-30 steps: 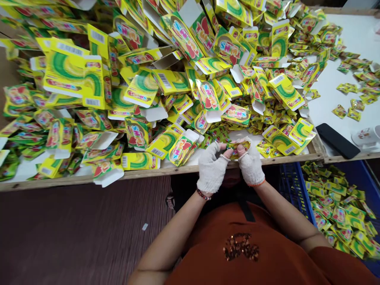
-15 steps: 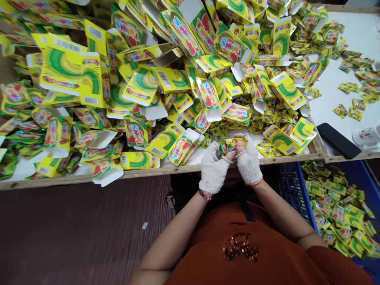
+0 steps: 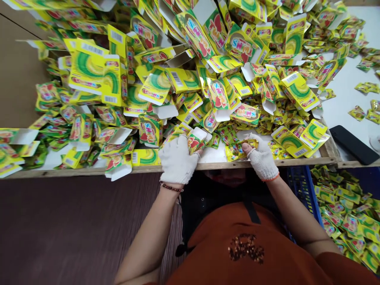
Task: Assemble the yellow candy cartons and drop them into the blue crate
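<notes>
Key relation: the flap-ended carton (image 3: 194,141) sits right at the left hand (image 3: 178,162), just past its thumb, on the near edge of the counter (image 3: 219,166). Long axis runs slantwise, white flap end up and to the right, away from the body. Left is clearly the nearer hand; the right hand (image 3: 263,160) is well apart, with a bare white strip of counter between carton and sachets (image 3: 236,153).

Left: palm down, thumb spread from the fingers, touching the carton. Fingertips are mostly lost among the boxes, so can't tell if it's gripping or just resting. Right: thumb folded down on the sachets, fingers curled on the far side, so a closed pinch (exact count unclear, they overlap). Sachets lie just left of that hand, roughly crosswise, low over the counter.

Materials: carton is thin glossy printed card, boxy, plain white inside the flap. Sachets are shiny crinkled film, small and pillow-shaped, with pinched ends. Gloves are white knit, fingertips bare, orange trim at the right cuff. Counter has a smooth white top with a raw wood lip.

Around: carton pile (image 3: 237,47) beyond both hands, tilted every which way; flat black phone (image 3: 353,144) off to the right; blue crate (image 3: 315,204) of packs below the counter, right side.
</notes>
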`<action>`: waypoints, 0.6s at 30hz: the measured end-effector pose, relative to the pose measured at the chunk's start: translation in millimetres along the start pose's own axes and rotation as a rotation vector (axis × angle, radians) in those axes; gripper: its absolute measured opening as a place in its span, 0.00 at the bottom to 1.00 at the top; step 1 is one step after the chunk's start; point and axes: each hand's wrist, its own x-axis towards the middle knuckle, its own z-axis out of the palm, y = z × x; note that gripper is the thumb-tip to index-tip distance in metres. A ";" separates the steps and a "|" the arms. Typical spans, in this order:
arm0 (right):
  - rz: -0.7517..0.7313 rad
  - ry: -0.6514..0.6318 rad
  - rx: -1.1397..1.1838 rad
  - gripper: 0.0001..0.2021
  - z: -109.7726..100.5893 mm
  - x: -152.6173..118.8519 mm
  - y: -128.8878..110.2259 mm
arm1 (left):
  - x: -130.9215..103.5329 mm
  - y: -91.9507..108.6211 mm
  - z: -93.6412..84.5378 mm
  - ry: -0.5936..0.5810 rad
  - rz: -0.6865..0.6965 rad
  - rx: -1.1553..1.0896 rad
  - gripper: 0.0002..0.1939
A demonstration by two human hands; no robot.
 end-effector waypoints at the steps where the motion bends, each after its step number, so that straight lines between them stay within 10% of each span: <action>1: 0.030 -0.011 0.018 0.24 1.0 -0.9 -0.7 | 2.4 -3.4 0.0 -0.022 0.008 0.020 0.28; 11: -0.056 -0.018 0.002 0.23 6.8 7.1 -19.2 | -23.0 18.6 -0.5 0.064 0.459 -0.356 0.27; 18: -0.174 -0.064 -0.130 0.17 -5.4 9.3 -12.8 | -30.1 29.8 12.8 0.007 0.402 -0.544 0.23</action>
